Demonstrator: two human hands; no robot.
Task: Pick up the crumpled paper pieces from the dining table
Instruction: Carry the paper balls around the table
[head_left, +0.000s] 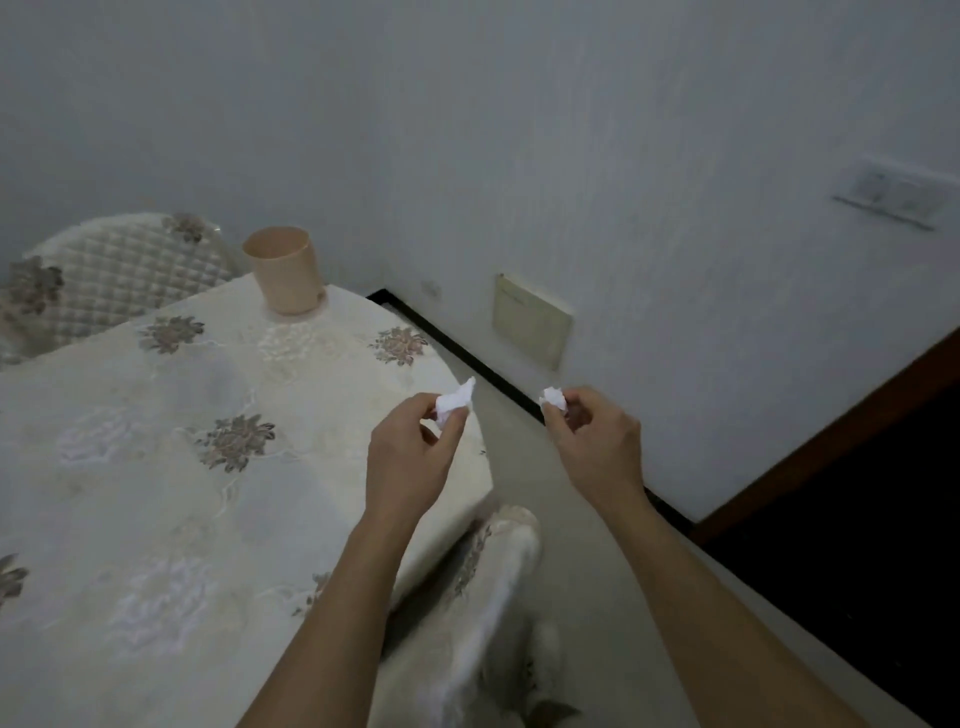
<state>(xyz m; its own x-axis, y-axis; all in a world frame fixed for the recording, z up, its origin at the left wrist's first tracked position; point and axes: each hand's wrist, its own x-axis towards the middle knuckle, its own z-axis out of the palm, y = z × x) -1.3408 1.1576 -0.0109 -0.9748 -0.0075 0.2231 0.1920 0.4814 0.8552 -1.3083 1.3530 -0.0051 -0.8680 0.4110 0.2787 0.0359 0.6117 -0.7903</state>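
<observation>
Paper shows in both hands at the centre of the frame. The left hand (410, 452) pinches a crumpled white paper piece (454, 402) between thumb and fingertips, raised above the right edge of the dining table (156, 467). The right hand (592, 441) pinches a smaller crumpled paper ball (553, 399) the same way, held off the table over the floor (597, 571), near the black skirting. A floral embroidered tablecloth (234, 441) covers the table. In the upper left, a peach plastic bin (284, 270) stands at the table's far edge, beside a quilted chair back (114, 280). Another covered chair (483, 597) sits at lower centre.
</observation>
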